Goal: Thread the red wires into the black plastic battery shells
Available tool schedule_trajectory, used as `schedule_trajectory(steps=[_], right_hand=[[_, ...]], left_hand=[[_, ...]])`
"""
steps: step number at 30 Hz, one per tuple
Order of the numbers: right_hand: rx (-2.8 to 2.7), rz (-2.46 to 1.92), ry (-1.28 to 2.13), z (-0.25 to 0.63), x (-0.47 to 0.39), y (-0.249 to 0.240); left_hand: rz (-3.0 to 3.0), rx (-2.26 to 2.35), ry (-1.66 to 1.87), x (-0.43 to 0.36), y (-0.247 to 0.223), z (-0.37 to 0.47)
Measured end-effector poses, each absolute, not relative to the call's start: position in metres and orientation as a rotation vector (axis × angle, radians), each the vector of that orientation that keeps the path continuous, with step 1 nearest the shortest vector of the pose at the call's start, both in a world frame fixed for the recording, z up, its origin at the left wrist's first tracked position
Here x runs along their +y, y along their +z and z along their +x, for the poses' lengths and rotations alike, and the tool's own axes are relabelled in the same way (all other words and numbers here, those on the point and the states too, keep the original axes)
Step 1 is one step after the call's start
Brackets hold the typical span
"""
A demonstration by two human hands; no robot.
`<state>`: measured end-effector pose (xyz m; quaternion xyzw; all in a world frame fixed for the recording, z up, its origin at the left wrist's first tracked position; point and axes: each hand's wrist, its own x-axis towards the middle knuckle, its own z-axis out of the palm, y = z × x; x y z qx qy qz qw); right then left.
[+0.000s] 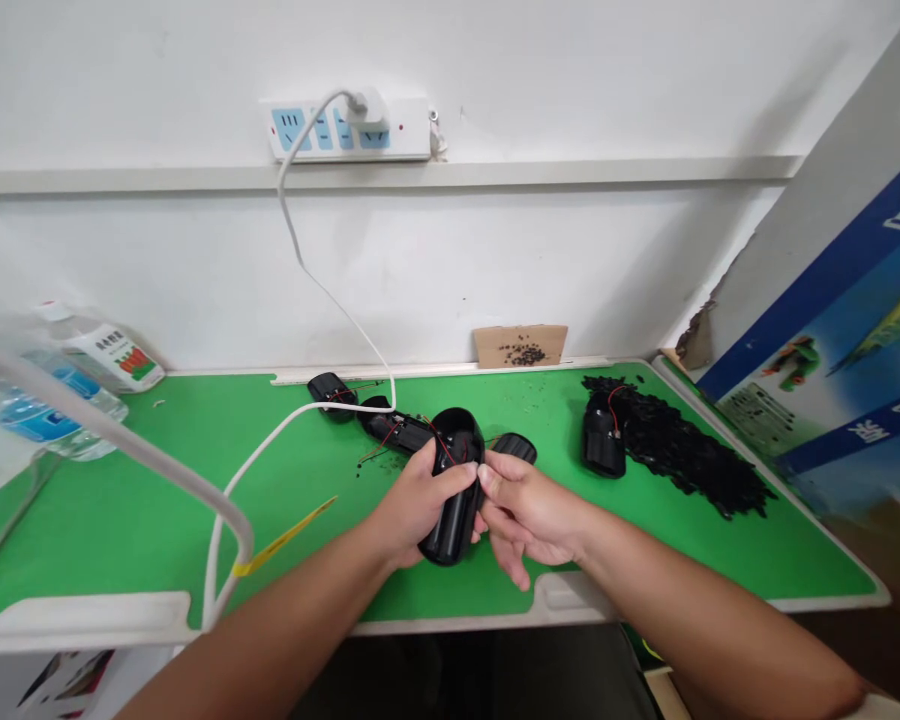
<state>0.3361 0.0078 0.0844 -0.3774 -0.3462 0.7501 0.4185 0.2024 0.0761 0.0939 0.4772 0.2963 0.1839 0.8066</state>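
My left hand (414, 505) is wrapped round a black plastic housing (450, 530), rounded and hollow at its upper end, with thin red wires running over it. At the housing's right side my right hand (529, 500) has thumb and forefinger pinched together, close to a red wire; what lies between the fingertips is too small to make out. The other right fingers hang loosely curled below. Just behind the hands lie more black housings with wires, one (514, 447) partly hidden by the right hand and another (331, 395) further left.
To the right, a black housing (604, 440) stands beside a pile of black strip-like pieces (690, 450). Cardboard (521, 347) with small dark bits is at the back. A white cable (270, 435) crosses the green table (292, 530). Bottles (109, 350) lie left; a printed box (832, 330) stands right.
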Motion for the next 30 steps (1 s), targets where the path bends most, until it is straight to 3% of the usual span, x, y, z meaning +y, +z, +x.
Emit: schedule_trajectory(steps=[7,15,30], right_hand=[[-0.796,-0.709,1.768,0.344,0.022,0.089],[-0.813,-0.758,1.644,0.364,0.028,0.087],[-0.744,-0.783,1.539,0.382,0.037,0.087]], left_hand=[[0.859,0.575,0.564,0.088,0.099,0.208],[0.925,0.478,0.799,0.104,0.096,0.199],[1.106,0.457,0.869,0.113,0.097,0.193]])
